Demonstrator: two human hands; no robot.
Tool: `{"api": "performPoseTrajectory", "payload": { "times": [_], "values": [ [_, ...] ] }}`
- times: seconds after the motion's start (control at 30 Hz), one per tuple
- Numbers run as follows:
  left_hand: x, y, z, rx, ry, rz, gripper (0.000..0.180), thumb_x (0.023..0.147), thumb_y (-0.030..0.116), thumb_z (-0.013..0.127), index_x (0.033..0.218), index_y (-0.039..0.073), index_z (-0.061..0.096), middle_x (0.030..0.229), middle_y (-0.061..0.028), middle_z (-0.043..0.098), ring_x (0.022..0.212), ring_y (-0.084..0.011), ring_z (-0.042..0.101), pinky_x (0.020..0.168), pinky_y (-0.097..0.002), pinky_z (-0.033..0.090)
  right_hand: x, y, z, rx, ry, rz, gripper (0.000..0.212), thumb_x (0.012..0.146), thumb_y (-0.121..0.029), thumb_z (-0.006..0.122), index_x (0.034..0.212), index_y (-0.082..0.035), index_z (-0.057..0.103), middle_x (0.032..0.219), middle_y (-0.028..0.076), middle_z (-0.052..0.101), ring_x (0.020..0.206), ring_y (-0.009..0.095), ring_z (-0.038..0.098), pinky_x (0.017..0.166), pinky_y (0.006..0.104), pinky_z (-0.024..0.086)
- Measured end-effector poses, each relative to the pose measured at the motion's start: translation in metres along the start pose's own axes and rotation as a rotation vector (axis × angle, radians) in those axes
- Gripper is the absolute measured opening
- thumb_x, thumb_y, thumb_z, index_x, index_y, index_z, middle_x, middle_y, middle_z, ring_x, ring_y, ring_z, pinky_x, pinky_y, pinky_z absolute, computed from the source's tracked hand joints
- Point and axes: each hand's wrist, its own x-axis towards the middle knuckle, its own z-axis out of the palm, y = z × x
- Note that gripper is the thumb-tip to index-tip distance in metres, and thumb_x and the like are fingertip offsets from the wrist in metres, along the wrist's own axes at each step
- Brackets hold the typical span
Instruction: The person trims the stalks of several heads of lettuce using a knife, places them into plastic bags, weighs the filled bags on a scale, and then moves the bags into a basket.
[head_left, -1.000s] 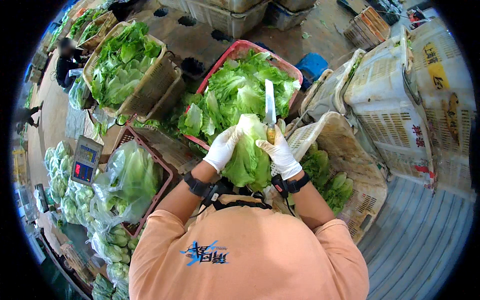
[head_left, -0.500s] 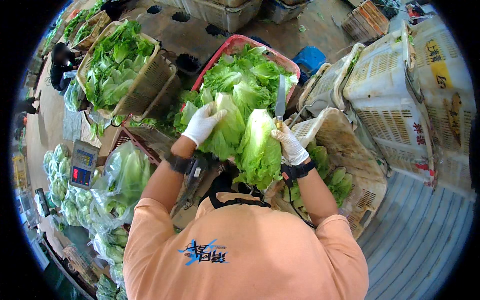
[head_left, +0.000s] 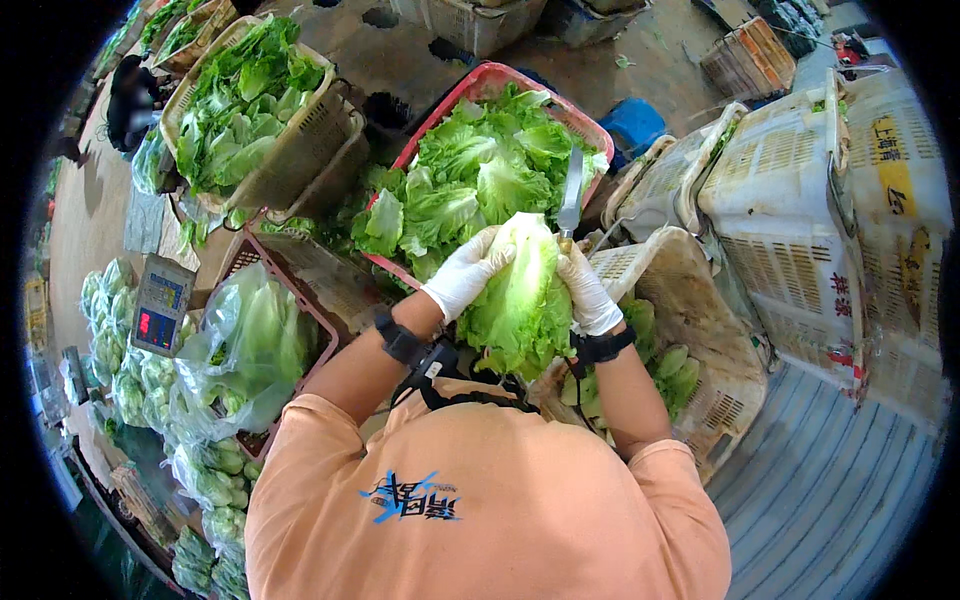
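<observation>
Both my hands wear white gloves and hold one head of lettuce in front of my chest, its pale stem end pointing away from me. My left hand grips its left side with curled fingers. My right hand presses against the right side and also holds a knife, whose broad blade points upward, away from me. The knife's handle is mostly hidden in the glove. Just beyond lies a red crate filled with loose green lettuce.
A beige basket heaped with lettuce stands at the left. A digital scale and bagged lettuce are nearer left. At right are a tilted crate, stacked white baskets and a blue stool. Another person is far left.
My left hand has let go of another lettuce, which now lies in the red crate, and has moved right onto the lettuce in my right hand. The right hand keeps the knife.
</observation>
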Motion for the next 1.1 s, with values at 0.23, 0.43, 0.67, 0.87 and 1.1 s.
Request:
{"api": "performPoseTrajectory", "payload": {
  "times": [0.23, 0.43, 0.67, 0.87, 1.1],
  "values": [
    [0.019, 0.032, -0.049, 0.813, -0.095, 0.228, 0.029, 0.093, 0.024, 0.052, 0.110, 0.001, 0.058, 0.098, -0.0093, 0.064, 0.089, -0.0153, 0.058, 0.082, -0.0283, 0.045, -0.011, 0.018, -0.012, 0.296, -0.084, 0.283, 0.071, 0.080, -0.035, 0.070, 0.135, -0.008, 0.036, 0.127, 0.006, 0.051, 0.113, 0.019, 0.052, 0.094, 0.0342, 0.046],
    [0.034, 0.034, -0.062, 1.218, 0.181, 0.491, 0.053, 0.088, 0.037, 0.057, 0.125, 0.000, 0.049, 0.118, -0.0213, 0.056, 0.111, -0.0317, 0.052, 0.097, -0.0358, 0.038, -0.028, 0.024, -0.006, 0.411, -0.131, 0.310, 0.066, 0.080, -0.032, 0.069, 0.134, -0.009, 0.039, 0.126, 0.006, 0.052, 0.112, 0.021, 0.053, 0.094, 0.0352, 0.046],
    [0.000, 0.006, 0.004, 1.092, -0.027, 0.190, 0.038, 0.091, 0.025, 0.052, 0.118, -0.002, 0.054, 0.111, -0.0218, 0.058, 0.105, -0.0310, 0.056, 0.090, -0.0377, 0.042, -0.013, 0.017, -0.007, -0.289, 0.165, -0.057, 0.044, 0.080, -0.020, 0.072, 0.112, -0.006, 0.046, 0.096, -0.001, 0.053, 0.087, 0.009, 0.051, 0.077, 0.0227, 0.044],
    [0.002, 0.023, -0.004, 0.989, -0.111, 0.247, 0.031, 0.093, 0.020, 0.048, 0.109, -0.004, 0.058, 0.092, -0.0200, 0.064, 0.084, -0.0275, 0.062, 0.078, -0.0344, 0.047, -0.017, 0.003, 0.003, -0.334, 0.106, -0.009, 0.048, 0.080, -0.024, 0.073, 0.114, -0.005, 0.046, 0.097, 0.000, 0.054, 0.087, 0.009, 0.051, 0.080, 0.0246, 0.044],
    [-0.004, 0.019, 0.000, 0.898, -0.011, 0.183, 0.035, 0.093, 0.026, 0.050, 0.109, -0.004, 0.058, 0.091, -0.0189, 0.064, 0.081, -0.0250, 0.062, 0.077, -0.0340, 0.047, -0.008, 0.007, 0.008, -0.333, -0.020, 0.018, 0.063, 0.080, -0.030, 0.072, 0.126, -0.003, 0.040, 0.110, 0.004, 0.053, 0.101, 0.013, 0.049, 0.090, 0.0287, 0.040]
  ]
}}
